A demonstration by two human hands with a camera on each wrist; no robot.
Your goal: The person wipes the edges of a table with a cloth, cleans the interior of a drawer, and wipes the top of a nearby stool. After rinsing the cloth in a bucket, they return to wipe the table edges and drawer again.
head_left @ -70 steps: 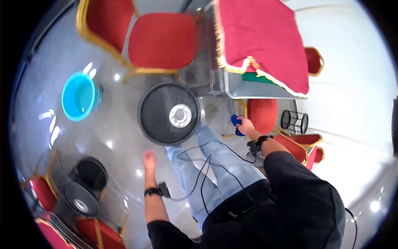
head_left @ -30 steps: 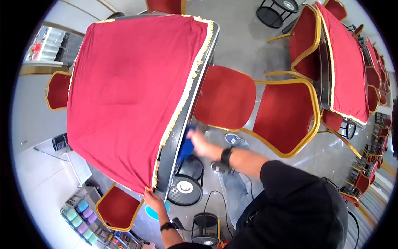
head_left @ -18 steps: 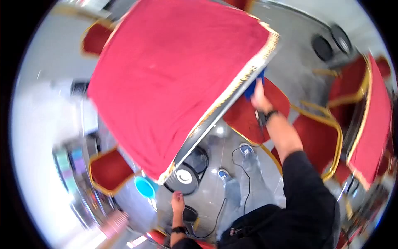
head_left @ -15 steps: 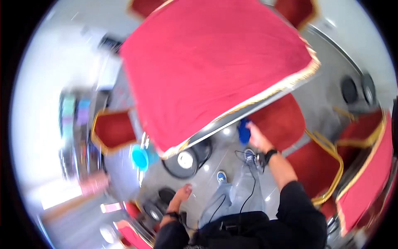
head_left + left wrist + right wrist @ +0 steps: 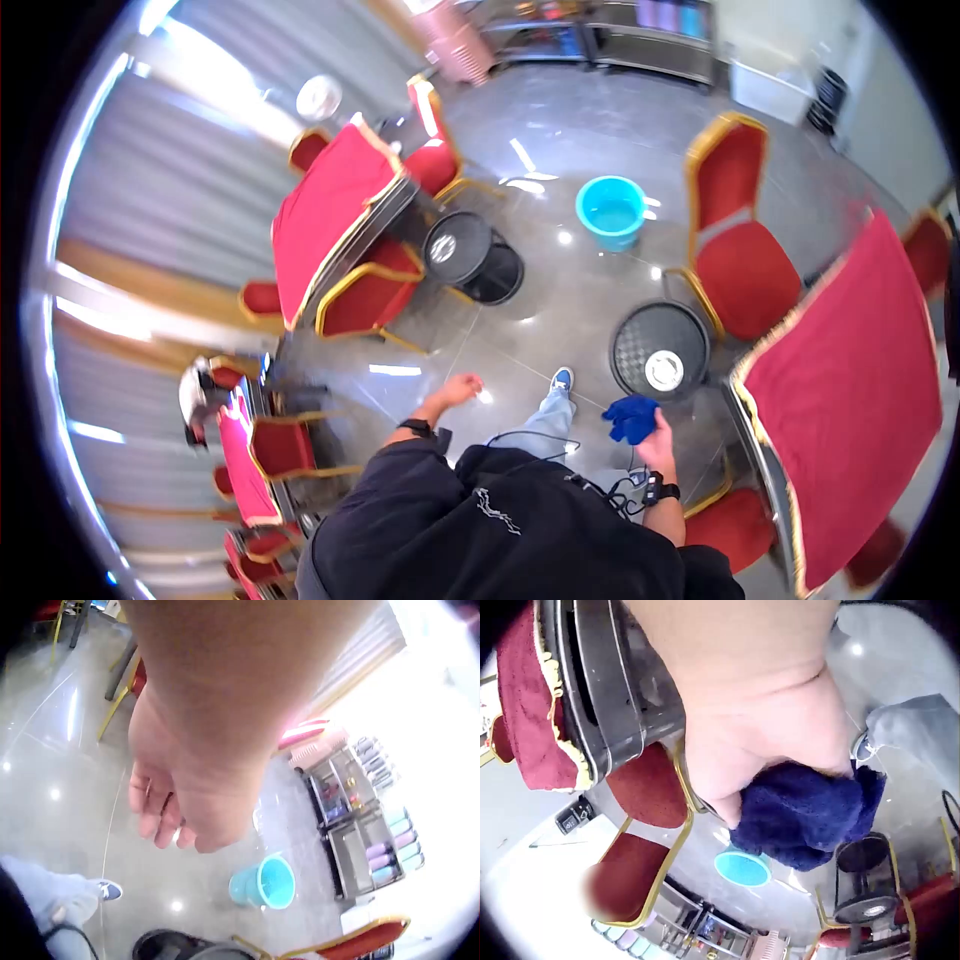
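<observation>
My right hand (image 5: 657,445) grips a crumpled dark blue cloth (image 5: 631,419), held off to the right of my body. In the right wrist view the cloth (image 5: 802,814) bunches below the palm, between thumb and fingers. My left hand (image 5: 458,389) hangs in the air over the grey floor with nothing in it; the left wrist view shows its fingers (image 5: 157,817) loosely bent. A turquoise bucket (image 5: 612,212) stands on the floor ahead, apart from both hands.
A red-covered table (image 5: 850,400) stands at the right, with a black round-topped stand (image 5: 640,345) beside its corner. A red chair (image 5: 745,270) is behind that stand. Another covered table (image 5: 330,225) and a two-tier black stand (image 5: 490,280) are at the left; metal shelves (image 5: 655,60) stand far back.
The view has swung left, away from the large covered table, which now lies at the right. My left hand let go of the tablecloth corner; the blue cloth in my right hand has left the table edge.
</observation>
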